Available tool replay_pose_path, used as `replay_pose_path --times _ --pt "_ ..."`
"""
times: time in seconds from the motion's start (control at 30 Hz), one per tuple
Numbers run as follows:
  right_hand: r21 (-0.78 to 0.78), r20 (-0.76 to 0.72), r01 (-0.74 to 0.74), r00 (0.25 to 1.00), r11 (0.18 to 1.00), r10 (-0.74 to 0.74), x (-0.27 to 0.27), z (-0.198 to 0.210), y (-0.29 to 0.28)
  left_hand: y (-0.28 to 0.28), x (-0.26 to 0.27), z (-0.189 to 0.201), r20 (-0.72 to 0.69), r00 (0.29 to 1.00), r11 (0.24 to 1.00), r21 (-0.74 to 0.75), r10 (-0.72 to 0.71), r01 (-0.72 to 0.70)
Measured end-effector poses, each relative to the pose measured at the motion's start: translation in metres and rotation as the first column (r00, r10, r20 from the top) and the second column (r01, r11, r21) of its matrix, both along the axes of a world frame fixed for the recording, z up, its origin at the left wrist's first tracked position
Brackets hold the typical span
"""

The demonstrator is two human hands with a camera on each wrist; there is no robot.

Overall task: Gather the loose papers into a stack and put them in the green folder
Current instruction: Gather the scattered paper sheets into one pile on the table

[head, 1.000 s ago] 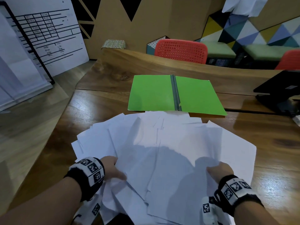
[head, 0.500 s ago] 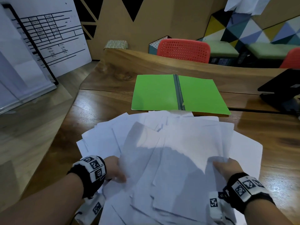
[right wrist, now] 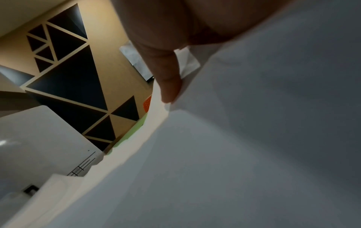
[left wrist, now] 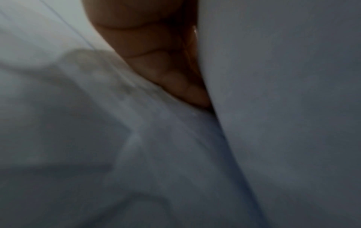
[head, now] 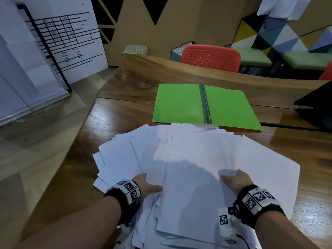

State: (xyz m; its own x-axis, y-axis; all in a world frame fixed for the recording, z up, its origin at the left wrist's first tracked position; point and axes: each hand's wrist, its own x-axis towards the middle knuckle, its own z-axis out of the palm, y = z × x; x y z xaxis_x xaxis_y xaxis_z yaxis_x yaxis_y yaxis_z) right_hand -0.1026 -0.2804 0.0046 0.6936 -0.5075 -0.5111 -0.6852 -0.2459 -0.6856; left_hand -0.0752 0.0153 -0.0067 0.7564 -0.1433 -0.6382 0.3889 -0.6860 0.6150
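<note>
Several loose white papers [head: 195,159] lie fanned out on the wooden table [head: 116,123], overlapping in a rough pile. Beyond their far edge the green folder [head: 179,103] lies open and flat. My left hand [head: 150,186] grips the pile's left side, thumb on top and fingers hidden under sheets; the left wrist view shows a finger [left wrist: 156,61] wedged between papers [left wrist: 283,123]. My right hand [head: 233,178] pinches the right side of the upper sheets. The right wrist view shows its thumb [right wrist: 168,80] pressed on a paper edge [right wrist: 156,117].
A black device [head: 316,108] sits at the table's right edge. A raised wooden ledge [head: 179,69] runs behind the folder, with a red chair [head: 212,57] past it. The table's curved left edge drops to the floor, where a whiteboard [head: 62,42] stands.
Both hands have drawn inward, the left one most, squeezing the spread sheets into a narrower, more overlapped pile. The folder has not moved.
</note>
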Motion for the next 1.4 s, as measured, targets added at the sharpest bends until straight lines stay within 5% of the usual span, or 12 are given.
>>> replay_pose_path --times 0.27,0.43,0.63,0.77,0.9,1.07,1.4 --pt "0.04 0.036 0.009 0.999 0.999 -0.011 -0.007 0.001 -0.004 -0.027 -0.006 0.008 0.019 0.987 0.985 -0.067 -0.159 0.16" --pt "0.133 0.018 0.069 0.997 0.989 -0.072 -0.012 -0.005 -0.014 -0.018 -0.011 0.015 0.066 0.997 0.985 -0.169 -0.031 0.041" --pt "0.245 0.036 0.152 0.986 0.958 -0.166 -0.008 -0.011 -0.014 0.024 -0.004 0.019 0.021 0.987 0.981 -0.116 0.159 -0.156" --pt "0.143 -0.001 0.149 0.989 0.978 -0.15 -0.004 -0.015 -0.01 0.025 0.001 0.028 -0.042 0.974 0.974 -0.019 0.223 -0.224" --pt "-0.087 -0.084 0.022 0.996 0.996 -0.029 -0.003 -0.004 -0.003 0.005 0.003 0.019 -0.067 0.989 0.991 -0.036 0.129 -0.132" --pt "-0.074 0.016 0.143 0.99 0.987 -0.143 -0.013 0.008 -0.019 0.023 0.002 0.014 0.008 0.992 0.992 0.016 0.124 -0.125" --pt "-0.174 -0.185 -0.108 0.98 0.979 0.075 -0.023 0.006 -0.023 0.032 -0.002 0.012 -0.044 0.974 0.97 -0.088 0.222 -0.225"
